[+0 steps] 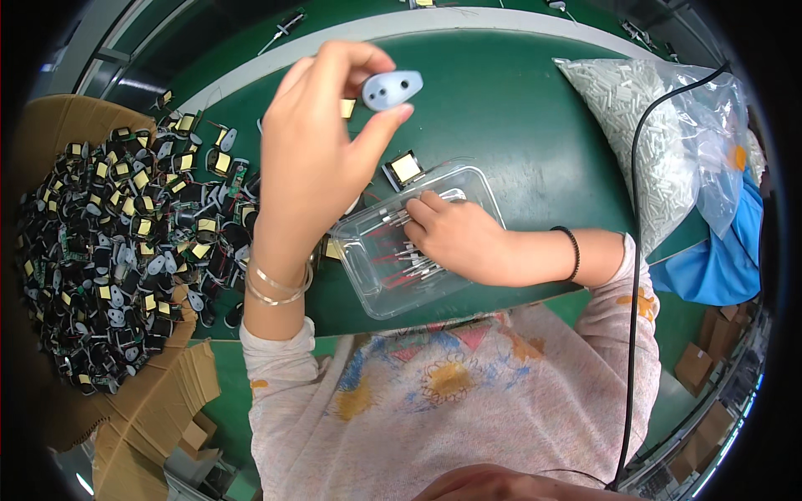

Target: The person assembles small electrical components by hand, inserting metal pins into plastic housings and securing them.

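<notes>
My left hand (309, 154) is raised over the table, pinching a blue-grey, teardrop-shaped plastic piece (391, 90) between thumb and fingers. Dark holes show on the face of that piece. My right hand (459, 238) reaches into a clear plastic box (380, 307) with its fingers curled down. What the fingertips hold, if anything, is hidden. Inside the box lie several slim metal-and-white parts (416, 265) with thin red wires. Just beyond the box's far rim sits a black component with a yellow pad (406, 168).
On the left, a cardboard box (180, 371) holds a large heap of black assemblies (125, 242) with yellow pads. A clear bag of small white tubes (647, 134) lies at the right, beside a blue cloth (718, 259). A black cable (637, 184) hangs down across the right side.
</notes>
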`<control>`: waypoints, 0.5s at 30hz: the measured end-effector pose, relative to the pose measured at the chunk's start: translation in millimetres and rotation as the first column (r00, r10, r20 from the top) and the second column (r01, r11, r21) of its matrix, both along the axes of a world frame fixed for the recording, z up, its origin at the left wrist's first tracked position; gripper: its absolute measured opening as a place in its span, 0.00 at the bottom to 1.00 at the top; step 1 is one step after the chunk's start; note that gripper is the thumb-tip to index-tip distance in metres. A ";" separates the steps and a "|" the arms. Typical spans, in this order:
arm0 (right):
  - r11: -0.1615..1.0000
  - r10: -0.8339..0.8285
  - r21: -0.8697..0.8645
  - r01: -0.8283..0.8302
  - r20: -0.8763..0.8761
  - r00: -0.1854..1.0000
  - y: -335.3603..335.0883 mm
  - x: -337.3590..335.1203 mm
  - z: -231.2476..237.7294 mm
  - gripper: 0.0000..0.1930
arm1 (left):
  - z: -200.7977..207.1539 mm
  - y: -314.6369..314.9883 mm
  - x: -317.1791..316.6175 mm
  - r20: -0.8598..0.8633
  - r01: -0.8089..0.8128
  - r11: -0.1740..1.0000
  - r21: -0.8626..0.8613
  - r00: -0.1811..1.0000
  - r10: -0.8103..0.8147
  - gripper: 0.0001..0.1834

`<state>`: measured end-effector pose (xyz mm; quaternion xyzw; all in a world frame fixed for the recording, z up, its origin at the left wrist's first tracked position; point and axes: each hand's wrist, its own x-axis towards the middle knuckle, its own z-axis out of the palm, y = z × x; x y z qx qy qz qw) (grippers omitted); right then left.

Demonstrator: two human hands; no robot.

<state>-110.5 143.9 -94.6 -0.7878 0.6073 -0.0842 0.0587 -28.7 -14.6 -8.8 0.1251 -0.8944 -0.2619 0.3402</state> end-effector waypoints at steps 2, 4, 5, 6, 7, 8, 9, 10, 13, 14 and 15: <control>1.000 0.009 -0.026 -0.010 -0.064 0.998 2.5 2.1 -3.0 0.09 | 9.0 1.0 13.1 -0.042 -0.024 0.997 0.073 0.999 0.027 0.15; 0.999 0.013 -0.050 -0.020 -0.126 0.992 4.2 3.4 -2.4 0.09 | 12.6 -3.7 24.4 -0.124 0.056 0.988 0.145 0.992 -0.038 0.15; 0.998 0.018 -0.050 -0.027 -0.162 0.987 4.4 4.2 -1.4 0.08 | 16.3 -3.4 28.6 -0.141 0.067 0.987 0.147 0.989 -0.046 0.16; 0.998 0.023 -0.049 -0.033 -0.198 0.980 4.6 5.0 -0.8 0.07 | 19.3 -2.9 31.8 -0.157 0.079 0.986 0.150 0.986 -0.055 0.16; 0.998 0.021 -0.055 -0.033 -0.202 0.979 5.0 5.2 -0.5 0.07 | 20.5 -2.2 33.9 -0.161 0.080 0.986 0.143 0.985 -0.056 0.16; 0.998 0.024 -0.050 -0.034 -0.199 0.980 5.3 5.3 -0.5 0.07 | 20.8 -1.5 35.7 -0.183 0.093 0.985 0.143 0.981 -0.066 0.16; 0.998 0.027 -0.045 -0.036 -0.196 0.980 5.0 5.0 -0.9 0.07 | 21.0 -1.8 36.5 -0.205 0.107 0.984 0.143 0.976 -0.076 0.16; 0.998 0.027 -0.048 -0.037 -0.200 0.979 4.4 3.8 -1.0 0.07 | 21.9 -2.4 36.3 -0.209 0.106 0.985 0.139 0.975 -0.076 0.16; 0.996 0.088 0.025 -0.085 -0.200 0.976 1.7 -0.9 0.0 0.08 | 23.2 -4.8 37.1 -0.196 0.154 0.988 0.011 0.969 -0.149 0.18; 0.993 0.104 0.083 -0.089 -0.191 0.976 0.2 -3.6 2.0 0.09 | 23.8 -5.4 37.2 -0.198 0.152 0.988 0.008 0.969 -0.147 0.18; 0.986 0.119 0.140 -0.094 -0.181 0.976 -0.9 -5.4 4.0 0.10 | 24.2 -5.6 37.2 -0.197 0.149 0.988 -0.040 0.968 -0.154 0.18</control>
